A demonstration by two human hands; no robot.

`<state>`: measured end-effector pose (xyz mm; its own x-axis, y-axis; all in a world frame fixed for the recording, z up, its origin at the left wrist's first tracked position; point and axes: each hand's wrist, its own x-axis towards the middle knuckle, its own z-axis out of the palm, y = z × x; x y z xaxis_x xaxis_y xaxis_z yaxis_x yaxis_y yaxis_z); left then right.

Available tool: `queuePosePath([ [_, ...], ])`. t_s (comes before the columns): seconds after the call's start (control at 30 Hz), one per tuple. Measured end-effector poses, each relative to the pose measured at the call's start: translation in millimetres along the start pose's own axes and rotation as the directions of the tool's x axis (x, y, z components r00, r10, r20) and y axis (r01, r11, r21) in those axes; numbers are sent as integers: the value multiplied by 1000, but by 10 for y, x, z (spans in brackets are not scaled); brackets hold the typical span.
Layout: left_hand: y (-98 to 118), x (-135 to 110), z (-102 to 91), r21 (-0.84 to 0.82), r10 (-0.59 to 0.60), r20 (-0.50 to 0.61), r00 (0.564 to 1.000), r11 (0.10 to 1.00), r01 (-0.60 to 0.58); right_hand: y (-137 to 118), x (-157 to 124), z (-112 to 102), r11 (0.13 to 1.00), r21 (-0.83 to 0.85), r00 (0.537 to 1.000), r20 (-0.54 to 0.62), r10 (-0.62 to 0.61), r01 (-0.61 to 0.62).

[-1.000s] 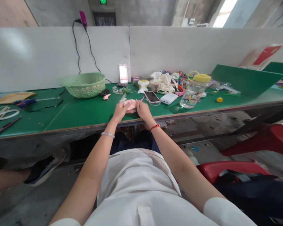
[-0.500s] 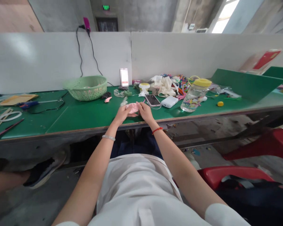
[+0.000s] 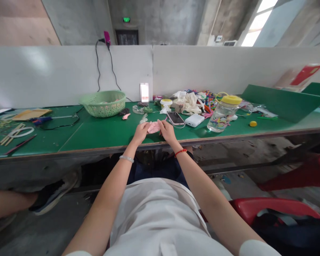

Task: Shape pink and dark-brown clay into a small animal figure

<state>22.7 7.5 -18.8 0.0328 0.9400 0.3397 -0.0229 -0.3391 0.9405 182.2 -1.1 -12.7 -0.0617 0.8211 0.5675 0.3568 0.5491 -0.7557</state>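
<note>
A flat, soft-looking pink piece [image 3: 154, 127] is stretched between my two hands, just above the table's front edge; I cannot make out its material. My left hand [image 3: 141, 133] pinches its left end, and my right hand [image 3: 167, 131] grips the right end. Just beyond my left hand lies a clear crumpled plastic bit [image 3: 143, 118]. A small pink lump [image 3: 126, 116] rests farther left beside a black item [image 3: 124, 111]. Past my right hand are a phone [image 3: 175, 118] and a white power bank [image 3: 194, 120] with a cable.
A green basket [image 3: 104, 105] stands back left. A water bottle with a yellow lid [image 3: 224, 113] is on the right, near a yellow cap [image 3: 253, 123]. Behind are white bags [image 3: 190, 103] and a lit phone screen [image 3: 144, 92]. A glue gun [image 3: 42, 120] lies left; a red stool [image 3: 272, 206] is lower right.
The view has shifted, so everything sits slightly lower and farther right. My left fingers have drawn up along the pink piece, which now looks flatter between both hands.
</note>
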Motion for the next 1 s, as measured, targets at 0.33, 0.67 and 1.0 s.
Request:
queuePosePath([
  [0.33,-2,13,-6,20,3,1,1000,1000,-3,5,-1,-13,997,68,999,-6,35,-34],
  [0.67,-13,-13,-16,37,32,13,999,999,-33,33,32,-30,976,190,994,13,106,-106],
  [1.0,33,-11,-8,16,26,7,1000,1000,-26,46,46,-69,954,274,993,44,113,-121],
])
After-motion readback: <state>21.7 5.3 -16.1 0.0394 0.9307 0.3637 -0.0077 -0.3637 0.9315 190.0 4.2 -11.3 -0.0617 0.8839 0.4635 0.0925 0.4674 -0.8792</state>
